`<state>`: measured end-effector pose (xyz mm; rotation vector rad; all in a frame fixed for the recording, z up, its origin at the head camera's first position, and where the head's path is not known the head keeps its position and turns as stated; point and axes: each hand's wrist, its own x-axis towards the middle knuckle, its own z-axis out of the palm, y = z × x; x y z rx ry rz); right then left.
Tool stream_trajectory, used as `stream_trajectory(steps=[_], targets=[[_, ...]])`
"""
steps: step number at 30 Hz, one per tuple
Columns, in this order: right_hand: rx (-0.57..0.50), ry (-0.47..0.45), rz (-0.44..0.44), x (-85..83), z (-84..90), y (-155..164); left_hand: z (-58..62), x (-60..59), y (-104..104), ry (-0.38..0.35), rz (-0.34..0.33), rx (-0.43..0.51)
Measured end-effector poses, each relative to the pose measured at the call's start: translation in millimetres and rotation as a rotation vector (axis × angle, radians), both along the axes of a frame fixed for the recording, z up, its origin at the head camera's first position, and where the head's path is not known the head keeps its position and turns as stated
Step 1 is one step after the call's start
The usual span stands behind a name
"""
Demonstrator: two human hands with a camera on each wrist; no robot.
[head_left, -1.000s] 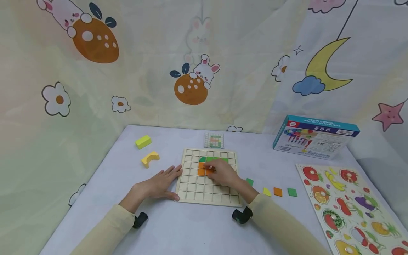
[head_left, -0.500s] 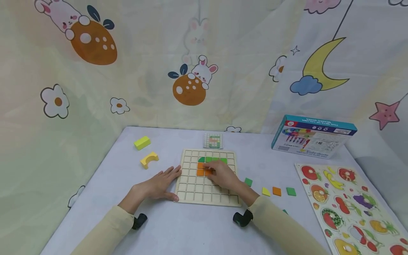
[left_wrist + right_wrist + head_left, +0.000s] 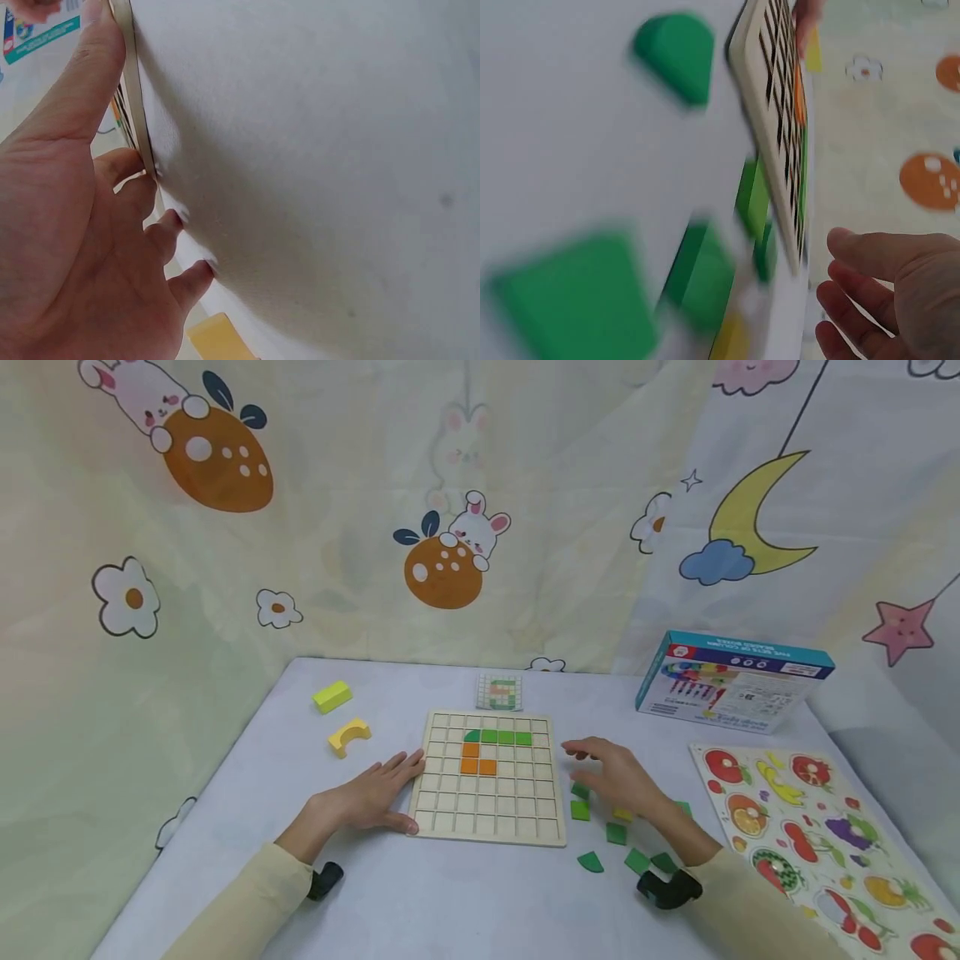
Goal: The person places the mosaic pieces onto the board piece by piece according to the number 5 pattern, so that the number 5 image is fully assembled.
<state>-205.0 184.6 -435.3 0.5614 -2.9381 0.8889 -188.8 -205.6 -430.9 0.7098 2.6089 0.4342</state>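
A wooden grid board (image 3: 487, 818) lies mid-table. Along one of its rows sit a green quarter-round tile (image 3: 472, 737) and several green square tiles (image 3: 506, 737); below them are 3 orange square tiles (image 3: 469, 766). My left hand (image 3: 371, 795) rests at the board's left edge, thumb and fingertips against the rim, fingers spread. My right hand (image 3: 618, 777) is in the air just right of the board, fingers loosely bent, holding nothing. Beneath and around it lie loose green tiles (image 3: 580, 810) and a yellow tile (image 3: 622, 815), partly covered by the hand.
A small pattern card (image 3: 498, 692) lies behind the board. Yellow blocks (image 3: 350, 737) are at the back left. A box (image 3: 735, 681) stands at the back right, and a fruit-picture board (image 3: 795, 827) covers the right side. A green quarter-round tile (image 3: 591, 862) lies nearer the front.
My right hand has left the orange tiles and moved right, off the board. The third orange tile and the green row now show fully. The left hand stays at the rim.
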Motion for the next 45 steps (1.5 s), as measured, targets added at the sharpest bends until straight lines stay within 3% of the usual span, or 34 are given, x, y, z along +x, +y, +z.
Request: stream_trajectory(steps=[5, 8, 13, 18, 26, 31, 39, 45], targets=[[-0.010, -0.103, -0.045, 16.3, -0.7, 62, -1.3, 0.2, -2, 0.001, 0.002, -0.007], [0.004, -0.115, -0.044, 26.6, -0.6, 87, -1.6, 0.7, -2, 0.003, 0.004, -0.005], [0.071, -0.109, -0.043, 39.7, -6.6, 106, -1.3, -0.1, -2, 0.001, -0.003, 0.019], [0.075, -0.112, -0.053, 44.1, -10.1, 106, -1.9, -1.3, -1, -0.003, -0.005, 0.021], [0.103, -0.061, -0.052, 40.7, -8.2, 97, -5.8, -3.7, -2, -0.005, 0.002, 0.006], [0.061, -0.058, -0.043, 29.7, -2.5, 81, -5.4, -3.7, -2, -0.002, 0.005, 0.007], [0.017, -0.048, -0.002, 8.3, 8.7, 9, -5.2, -2.3, -1, -0.002, -0.002, 0.009], [-0.038, -0.029, 0.072, -5.6, 4.3, -45, -6.7, -2.4, -1, 0.007, -0.004, 0.011]])
